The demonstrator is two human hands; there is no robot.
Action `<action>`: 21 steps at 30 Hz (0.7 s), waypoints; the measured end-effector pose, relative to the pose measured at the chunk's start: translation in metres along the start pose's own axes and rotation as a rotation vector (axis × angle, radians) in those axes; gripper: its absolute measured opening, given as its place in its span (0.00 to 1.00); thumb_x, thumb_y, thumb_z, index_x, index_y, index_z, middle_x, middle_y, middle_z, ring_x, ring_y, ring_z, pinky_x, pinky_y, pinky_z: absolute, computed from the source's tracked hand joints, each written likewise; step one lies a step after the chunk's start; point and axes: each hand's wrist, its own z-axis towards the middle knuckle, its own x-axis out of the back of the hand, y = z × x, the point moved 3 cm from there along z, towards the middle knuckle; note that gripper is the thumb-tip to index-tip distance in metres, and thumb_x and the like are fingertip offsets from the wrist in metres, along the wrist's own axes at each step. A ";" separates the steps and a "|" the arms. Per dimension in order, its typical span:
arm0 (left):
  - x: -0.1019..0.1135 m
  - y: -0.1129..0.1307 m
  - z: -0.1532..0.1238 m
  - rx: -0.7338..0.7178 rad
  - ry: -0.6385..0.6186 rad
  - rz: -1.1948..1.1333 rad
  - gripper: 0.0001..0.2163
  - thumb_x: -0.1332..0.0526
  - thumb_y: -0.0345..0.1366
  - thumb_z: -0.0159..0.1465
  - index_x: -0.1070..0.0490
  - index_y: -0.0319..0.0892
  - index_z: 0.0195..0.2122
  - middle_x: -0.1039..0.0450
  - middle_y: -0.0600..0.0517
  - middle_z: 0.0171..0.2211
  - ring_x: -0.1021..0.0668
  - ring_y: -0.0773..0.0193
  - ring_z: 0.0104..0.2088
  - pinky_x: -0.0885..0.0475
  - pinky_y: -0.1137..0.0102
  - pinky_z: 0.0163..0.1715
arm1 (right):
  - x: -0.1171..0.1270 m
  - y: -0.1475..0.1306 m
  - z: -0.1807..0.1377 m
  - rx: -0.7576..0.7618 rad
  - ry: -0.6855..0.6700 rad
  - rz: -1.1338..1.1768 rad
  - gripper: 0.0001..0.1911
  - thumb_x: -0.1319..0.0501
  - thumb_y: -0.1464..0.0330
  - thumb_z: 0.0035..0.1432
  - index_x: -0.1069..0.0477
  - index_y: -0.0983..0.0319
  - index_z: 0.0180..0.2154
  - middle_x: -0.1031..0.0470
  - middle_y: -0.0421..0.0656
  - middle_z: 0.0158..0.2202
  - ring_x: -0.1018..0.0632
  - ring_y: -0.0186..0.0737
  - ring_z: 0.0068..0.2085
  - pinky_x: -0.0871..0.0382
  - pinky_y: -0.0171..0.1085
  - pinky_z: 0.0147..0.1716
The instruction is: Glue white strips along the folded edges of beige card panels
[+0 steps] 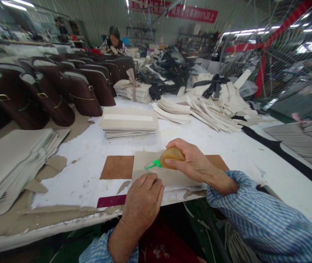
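Observation:
My right hand (192, 160) is closed around an amber squeeze bottle (170, 157) with a green nozzle. The bottle lies tilted, and its nozzle tip points left, close over a beige board panel (142, 160). I cannot make out any glue on the panel. Under the panel lies a brown strip (117, 167), showing at the left and right ends. My left hand (144, 195) holds the panel's near edge with bent fingers pressed together; its thumb is hidden. Just left of that hand lies a dark magenta strip (111, 201) along the table edge.
Beyond the panel stands a stack of beige boards (130, 126). Dark brown bags (83, 93) fill the left back, with pale sheets (13, 157) nearer. Loose beige strips (213, 106) heap at the back right. A person (113, 42) sits behind the bags.

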 end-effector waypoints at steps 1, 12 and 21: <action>0.000 0.000 0.000 0.001 -0.001 0.000 0.05 0.40 0.28 0.68 0.24 0.39 0.42 0.21 0.46 0.43 0.21 0.55 0.46 0.21 0.59 0.50 | 0.000 -0.003 0.001 0.020 -0.006 -0.027 0.12 0.33 0.61 0.59 0.30 0.57 0.42 0.24 0.41 0.39 0.26 0.41 0.36 0.36 0.39 0.35; -0.001 0.000 -0.001 0.018 -0.024 -0.004 0.05 0.40 0.28 0.69 0.25 0.39 0.42 0.22 0.47 0.43 0.22 0.56 0.45 0.22 0.59 0.50 | 0.000 -0.024 0.010 0.171 -0.024 -0.358 0.12 0.36 0.63 0.63 0.31 0.60 0.47 0.25 0.46 0.45 0.24 0.45 0.39 0.34 0.41 0.38; -0.002 -0.001 -0.001 0.009 -0.005 -0.009 0.06 0.40 0.28 0.68 0.24 0.39 0.43 0.22 0.46 0.43 0.22 0.56 0.46 0.22 0.58 0.51 | 0.007 -0.024 0.009 0.140 -0.079 -0.268 0.12 0.33 0.64 0.61 0.31 0.58 0.44 0.24 0.41 0.41 0.25 0.41 0.38 0.35 0.38 0.37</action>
